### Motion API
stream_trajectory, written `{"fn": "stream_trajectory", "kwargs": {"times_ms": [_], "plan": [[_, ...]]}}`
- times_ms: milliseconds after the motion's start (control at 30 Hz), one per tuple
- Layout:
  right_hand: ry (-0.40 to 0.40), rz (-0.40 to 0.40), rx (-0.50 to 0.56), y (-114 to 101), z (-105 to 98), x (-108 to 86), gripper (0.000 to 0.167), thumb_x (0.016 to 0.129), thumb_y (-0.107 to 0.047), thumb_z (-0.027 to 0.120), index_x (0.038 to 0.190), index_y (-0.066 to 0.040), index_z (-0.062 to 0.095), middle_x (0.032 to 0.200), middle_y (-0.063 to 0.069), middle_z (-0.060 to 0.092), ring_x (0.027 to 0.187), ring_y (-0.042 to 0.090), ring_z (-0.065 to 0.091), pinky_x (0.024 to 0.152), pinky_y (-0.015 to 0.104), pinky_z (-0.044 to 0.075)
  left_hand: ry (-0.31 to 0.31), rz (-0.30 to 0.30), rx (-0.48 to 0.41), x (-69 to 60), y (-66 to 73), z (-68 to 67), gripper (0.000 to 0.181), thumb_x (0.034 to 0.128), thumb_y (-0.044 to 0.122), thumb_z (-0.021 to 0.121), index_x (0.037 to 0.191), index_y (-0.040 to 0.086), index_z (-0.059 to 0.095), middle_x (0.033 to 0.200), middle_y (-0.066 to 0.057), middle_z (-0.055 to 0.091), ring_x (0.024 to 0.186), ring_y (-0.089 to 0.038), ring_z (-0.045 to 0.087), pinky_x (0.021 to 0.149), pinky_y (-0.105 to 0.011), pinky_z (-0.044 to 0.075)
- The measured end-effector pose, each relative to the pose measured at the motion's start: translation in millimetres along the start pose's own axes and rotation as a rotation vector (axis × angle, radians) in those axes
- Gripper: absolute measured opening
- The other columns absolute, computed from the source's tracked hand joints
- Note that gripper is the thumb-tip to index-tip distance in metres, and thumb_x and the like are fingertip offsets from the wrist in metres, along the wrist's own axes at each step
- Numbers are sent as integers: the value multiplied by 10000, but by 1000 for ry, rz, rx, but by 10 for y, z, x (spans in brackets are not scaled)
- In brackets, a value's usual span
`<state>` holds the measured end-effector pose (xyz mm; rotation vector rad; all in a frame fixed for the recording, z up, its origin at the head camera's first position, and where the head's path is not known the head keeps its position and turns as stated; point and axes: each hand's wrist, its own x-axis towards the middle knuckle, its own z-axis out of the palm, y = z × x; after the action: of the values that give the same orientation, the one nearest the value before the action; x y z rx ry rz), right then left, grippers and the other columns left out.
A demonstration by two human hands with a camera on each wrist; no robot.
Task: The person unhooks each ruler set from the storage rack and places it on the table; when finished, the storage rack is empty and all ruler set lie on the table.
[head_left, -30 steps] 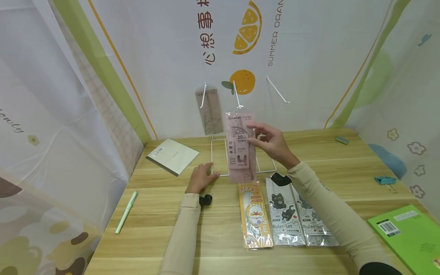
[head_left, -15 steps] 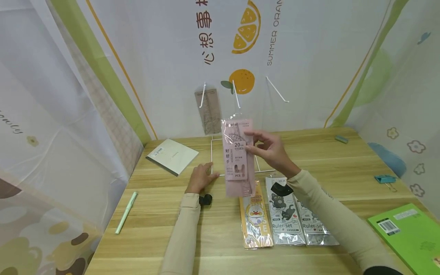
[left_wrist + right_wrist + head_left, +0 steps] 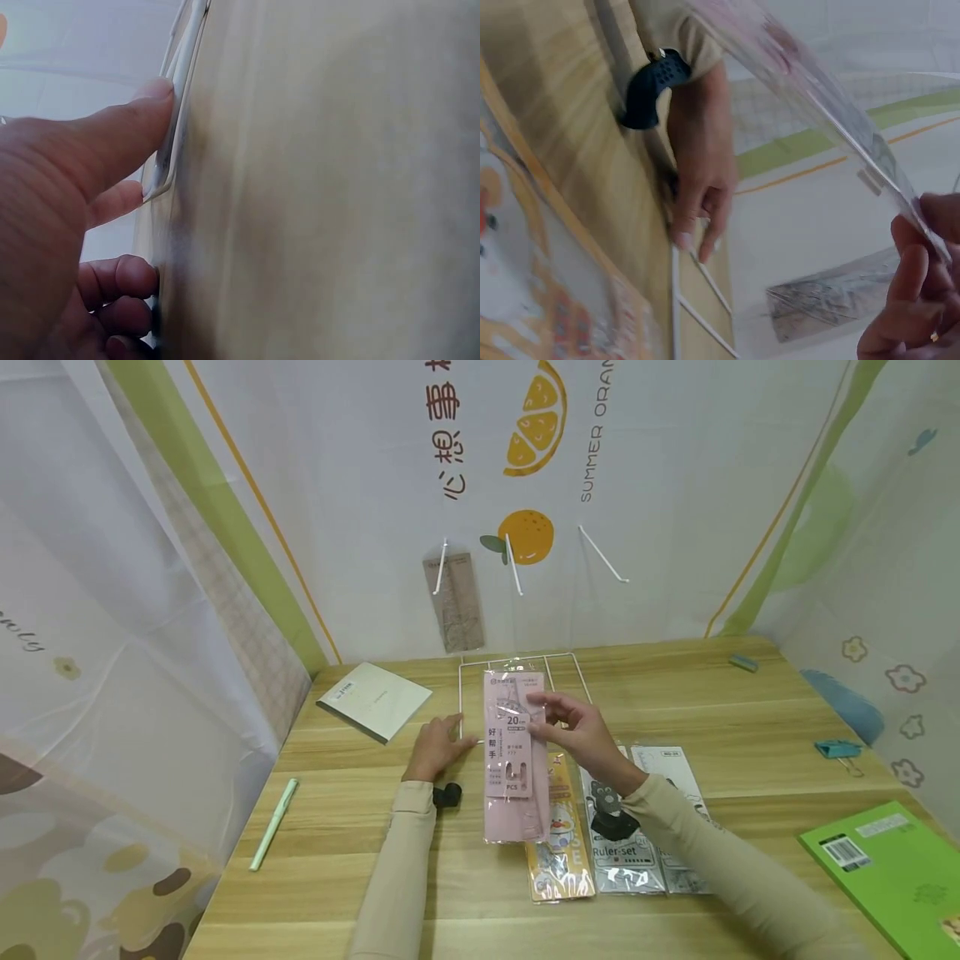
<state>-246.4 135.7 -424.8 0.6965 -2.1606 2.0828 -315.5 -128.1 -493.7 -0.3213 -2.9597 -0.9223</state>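
Note:
My right hand [image 3: 581,735] pinches the right edge of a pink ruler set in a clear sleeve [image 3: 510,760], held upright above the table. Below the rack's middle white hook [image 3: 513,564], the set hangs apart from it. My left hand [image 3: 435,750] holds the front left corner of the white wire rack's base [image 3: 461,693]; in the left wrist view the thumb [image 3: 127,135] lies along the wire [image 3: 180,90]. A greyish-brown ruler set [image 3: 454,602] hangs on the left hook. Under the pink set lie a yellow duck ruler set [image 3: 558,860] and two cat ruler sets [image 3: 626,872].
A white notebook [image 3: 375,700] lies at the back left, a pale green pen [image 3: 273,825] at the left. To the right are a green book [image 3: 892,868], a teal binder clip [image 3: 838,749] and a small eraser-like block [image 3: 743,663]. The right hook [image 3: 602,553] carries nothing.
The pink ruler set has come down from the middle hook, clear of its tip, moving lower and toward me with my right hand. My left hand stays at the rack's base.

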Motion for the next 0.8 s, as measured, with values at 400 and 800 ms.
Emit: {"fn": "stream_trajectory", "kwargs": {"times_ms": [400, 800], "plan": [[-13, 271, -12, 306, 234, -209, 479, 886, -37, 742, 1329, 53, 583, 817, -23, 637, 654, 76, 551, 570, 209, 470, -4, 8, 24, 5, -5, 12, 607, 905, 334, 750, 1409, 45, 572, 1317, -319, 581, 1221, -477, 555, 1048, -554, 449], [-85, 426, 8, 401, 464, -300, 437, 853, 8, 732, 1257, 95, 587, 746, -14, 619, 561, 85, 522, 490, 185, 426, 2, 10, 25, 7, -4, 10, 597, 912, 342, 745, 1399, 37, 582, 1293, -305, 601, 1192, -463, 582, 1028, -544, 471]]}}
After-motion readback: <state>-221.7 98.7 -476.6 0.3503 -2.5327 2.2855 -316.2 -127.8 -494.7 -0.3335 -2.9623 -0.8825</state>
